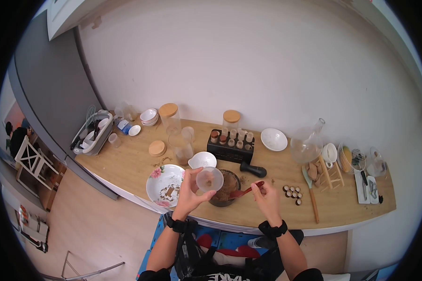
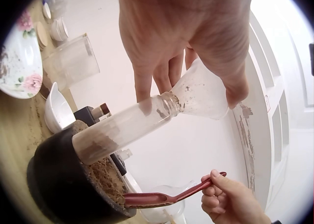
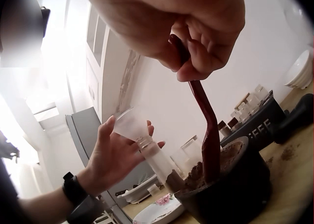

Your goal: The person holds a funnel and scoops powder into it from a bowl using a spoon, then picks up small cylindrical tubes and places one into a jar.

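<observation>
The clear glass tube (image 2: 125,128), with some brown powder inside, is found at the left hand (image 1: 190,193), and its lower end is located at the black round bowl (image 1: 218,203); whether this end is touching the powder cannot be told.

To the left of the left hand, a white round dish with pink flowers (image 1: 153,189) is seen, and brown crumbs are scattered on it. The left hand is closed around the translucent plastic funnel (image 1: 209,179) and the neck of the tube, and the funnel is set in the tube's mouth. Beyond this hand, a small white bowl with a spout (image 1: 203,160) is placed.

Between the two hands, the black bowl is filled with brown powder (image 1: 228,185). Behind it, a black rack (image 1: 225,152) is standing, and small glass vials (image 1: 232,142) are held in it. The red long-handled spoon (image 3: 211,136) is pinched between the thumb and fingers of the right hand (image 1: 268,201), and its head is rested in the powder.

To the right of the right hand, small round brown pieces with pale tops (image 1: 293,191) are grouped, and farther a wooden-handled spatula (image 1: 314,201) is laid.
</observation>
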`<control>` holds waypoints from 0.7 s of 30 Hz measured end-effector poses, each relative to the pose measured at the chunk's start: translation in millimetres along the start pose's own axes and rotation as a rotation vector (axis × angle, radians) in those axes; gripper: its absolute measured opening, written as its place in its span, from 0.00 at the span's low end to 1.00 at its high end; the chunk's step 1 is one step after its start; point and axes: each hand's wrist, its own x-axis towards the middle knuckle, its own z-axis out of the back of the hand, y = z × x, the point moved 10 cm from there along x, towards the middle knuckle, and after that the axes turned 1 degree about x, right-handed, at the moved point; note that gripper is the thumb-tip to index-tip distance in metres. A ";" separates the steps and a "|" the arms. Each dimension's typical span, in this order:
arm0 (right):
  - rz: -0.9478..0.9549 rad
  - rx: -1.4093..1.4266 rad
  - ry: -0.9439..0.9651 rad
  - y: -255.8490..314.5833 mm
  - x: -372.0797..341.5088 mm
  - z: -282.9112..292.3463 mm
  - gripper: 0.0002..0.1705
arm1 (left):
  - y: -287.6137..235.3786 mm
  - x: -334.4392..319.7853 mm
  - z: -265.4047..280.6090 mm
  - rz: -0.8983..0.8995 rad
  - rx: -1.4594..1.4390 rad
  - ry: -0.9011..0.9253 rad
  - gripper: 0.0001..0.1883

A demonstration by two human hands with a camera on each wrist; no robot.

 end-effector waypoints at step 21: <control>-0.216 0.539 -0.017 -30.0 24.9 17.8 0.12 | 2.2 1.3 1.6 0.002 0.000 -0.001 0.39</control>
